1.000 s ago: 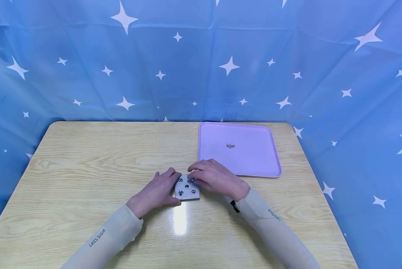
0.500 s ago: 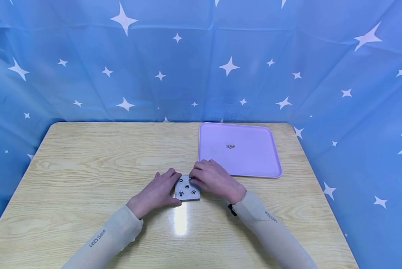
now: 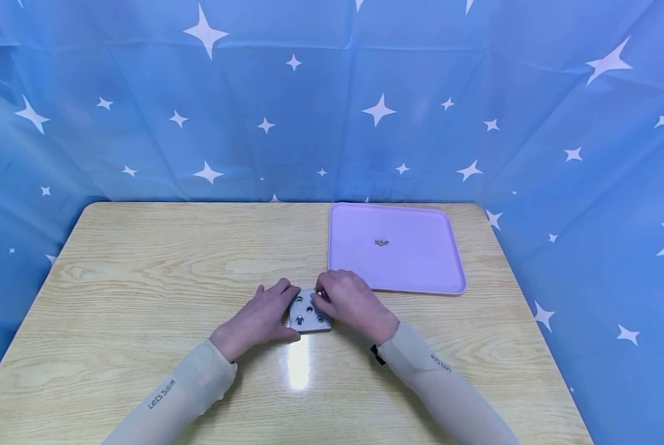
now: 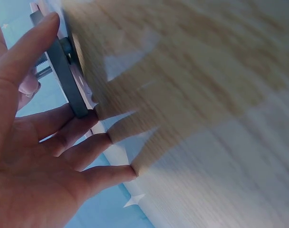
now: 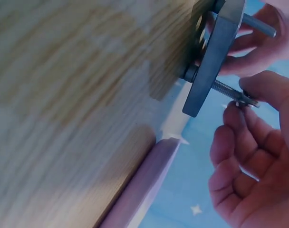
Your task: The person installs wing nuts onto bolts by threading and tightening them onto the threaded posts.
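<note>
A grey metal plate (image 3: 309, 311) with several holes lies on the wooden table, between both hands. My left hand (image 3: 259, 316) holds it with the thumb at one edge and fingertips at another, the other fingers spread against the tabletop. Two threaded bolts stand up through the plate: a bare one (image 3: 299, 319) near the left hand, and another (image 5: 225, 89) at the right hand. At the second bolt's end, my right hand (image 3: 355, 304) pinches a small metal nut (image 5: 247, 99), apparently a wing nut, between thumb and index finger. The fingers partly hide it.
A lilac tray (image 3: 420, 259) stands at the back right, close behind the right hand. Several small brass-coloured wing nuts (image 3: 381, 243) lie together on it. A blue star-patterned curtain (image 3: 226, 123) hangs behind the table (image 3: 159, 266).
The right hand has turned at the bolt, its wrist shifting left and its fingers curling in closer, covering the bolt's tip. The left hand and plate have stayed put.
</note>
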{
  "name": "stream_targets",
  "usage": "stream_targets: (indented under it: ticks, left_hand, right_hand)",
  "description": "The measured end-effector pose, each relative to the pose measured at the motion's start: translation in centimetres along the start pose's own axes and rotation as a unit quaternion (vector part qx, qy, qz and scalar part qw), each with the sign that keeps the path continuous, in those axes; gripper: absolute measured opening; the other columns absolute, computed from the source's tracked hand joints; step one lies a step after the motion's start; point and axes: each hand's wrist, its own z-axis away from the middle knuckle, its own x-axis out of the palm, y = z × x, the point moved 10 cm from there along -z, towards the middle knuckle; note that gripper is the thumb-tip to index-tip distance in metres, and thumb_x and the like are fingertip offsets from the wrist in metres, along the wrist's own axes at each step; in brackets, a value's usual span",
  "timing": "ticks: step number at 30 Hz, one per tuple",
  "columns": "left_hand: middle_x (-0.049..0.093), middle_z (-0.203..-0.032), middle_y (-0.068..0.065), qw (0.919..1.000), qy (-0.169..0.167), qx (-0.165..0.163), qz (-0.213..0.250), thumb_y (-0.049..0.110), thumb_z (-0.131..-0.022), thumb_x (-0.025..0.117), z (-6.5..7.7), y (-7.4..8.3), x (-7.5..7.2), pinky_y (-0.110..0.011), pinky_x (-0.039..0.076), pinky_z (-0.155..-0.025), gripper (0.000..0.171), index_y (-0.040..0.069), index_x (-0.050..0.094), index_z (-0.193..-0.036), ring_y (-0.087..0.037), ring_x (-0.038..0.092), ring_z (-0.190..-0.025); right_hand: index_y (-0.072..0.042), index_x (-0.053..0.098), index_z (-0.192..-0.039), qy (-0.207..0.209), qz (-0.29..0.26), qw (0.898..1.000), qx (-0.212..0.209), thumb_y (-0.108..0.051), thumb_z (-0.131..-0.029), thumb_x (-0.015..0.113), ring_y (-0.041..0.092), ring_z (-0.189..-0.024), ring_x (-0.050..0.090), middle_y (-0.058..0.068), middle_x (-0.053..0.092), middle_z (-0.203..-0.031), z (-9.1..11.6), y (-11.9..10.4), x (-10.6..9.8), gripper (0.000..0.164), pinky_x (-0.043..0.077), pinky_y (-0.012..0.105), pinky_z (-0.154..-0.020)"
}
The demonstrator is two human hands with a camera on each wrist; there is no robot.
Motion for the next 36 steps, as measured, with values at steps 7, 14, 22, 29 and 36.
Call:
stream_targets:
  ticks: [7,14,22,29,36]
  left_hand:
    - [0.058,-0.124,-0.011,0.9999,0.005,0.008,-0.005,0.033,-0.073,0.094,0.2,0.0,-0.2,-0.070,0.040,-0.105,0.084,-0.003,0.057,-0.140,-0.026,0.062,-0.110]
    - [0.058,-0.124,-0.010,1.0000,0.001,0.003,-0.002,0.032,-0.073,0.095,0.0,-0.1,-0.2,-0.071,0.038,-0.107,0.085,-0.003,0.057,-0.140,-0.026,0.062,-0.110]
    - [0.057,-0.124,-0.010,1.0000,-0.004,0.002,-0.004,0.034,-0.073,0.094,0.0,-0.1,0.0,-0.071,0.037,-0.108,0.086,-0.002,0.056,-0.141,-0.026,0.062,-0.111]
    - [0.057,-0.124,-0.010,1.0000,-0.003,0.002,-0.002,0.034,-0.073,0.094,0.0,-0.2,0.0,-0.070,0.038,-0.107,0.085,-0.002,0.057,-0.140,-0.026,0.061,-0.111]
    - [0.058,-0.124,-0.010,0.9999,-0.003,-0.006,0.009,0.031,-0.073,0.095,-0.1,-0.3,0.0,-0.070,0.037,-0.108,0.083,-0.002,0.057,-0.139,-0.026,0.061,-0.111]
  right_hand:
    - [-0.013,0.071,-0.122,-0.034,0.050,0.998,-0.026,-0.033,-0.096,0.068,0.021,-0.107,0.065,0.000,0.072,-0.116,0.1,-0.1,-1.0,0.032,0.053,0.042,-0.086]
    - [-0.020,0.068,-0.136,-0.115,0.050,0.983,-0.133,0.003,-0.092,0.069,0.022,-0.135,0.053,-0.005,0.062,-0.143,0.6,-1.3,-1.3,0.049,0.049,0.049,-0.101]
    - [-0.020,0.069,-0.135,-0.136,0.062,0.978,-0.147,-0.005,-0.095,0.072,0.020,-0.134,0.055,-0.006,0.064,-0.141,0.6,-1.3,-1.0,0.043,0.048,0.046,-0.101]
    - [-0.019,0.075,-0.122,-0.104,0.053,0.981,-0.152,-0.020,-0.097,0.074,0.018,-0.122,0.061,-0.006,0.071,-0.126,0.2,-1.3,-1.0,0.025,0.050,0.042,-0.095]
    - [-0.018,0.078,-0.108,-0.039,0.054,0.985,-0.159,-0.021,-0.094,0.078,0.017,-0.106,0.065,-0.004,0.073,-0.109,0.1,-1.3,-1.0,0.014,0.053,0.037,-0.084]
